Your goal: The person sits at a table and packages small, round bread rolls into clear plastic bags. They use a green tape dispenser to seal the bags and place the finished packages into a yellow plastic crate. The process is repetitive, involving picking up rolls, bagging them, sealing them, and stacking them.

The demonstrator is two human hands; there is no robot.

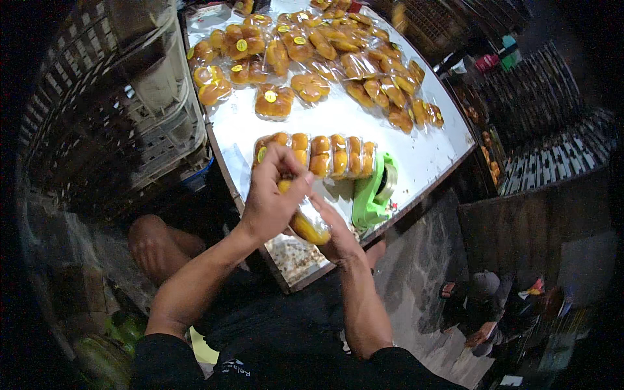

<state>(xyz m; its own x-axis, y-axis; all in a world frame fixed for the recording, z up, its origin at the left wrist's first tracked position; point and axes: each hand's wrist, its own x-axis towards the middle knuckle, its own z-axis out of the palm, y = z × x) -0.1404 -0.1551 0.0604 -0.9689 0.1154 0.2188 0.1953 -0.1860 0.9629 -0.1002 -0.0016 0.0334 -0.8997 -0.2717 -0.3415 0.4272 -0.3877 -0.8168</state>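
We see round yellow labels (242, 45), at least five, on wrapped breads (274, 103); print too small to read. White lettering on our dark shirt (175, 357). Count: one green tape dispenser (367, 207), one bread pack (309, 227) in hand; far pile overlaps, uncountable. Pack sits over the worktop's (229, 127) near edge. Our right hand (341, 239) cups its side, gripping; left hand (266, 203) curls over its top, can't tell if pinching.
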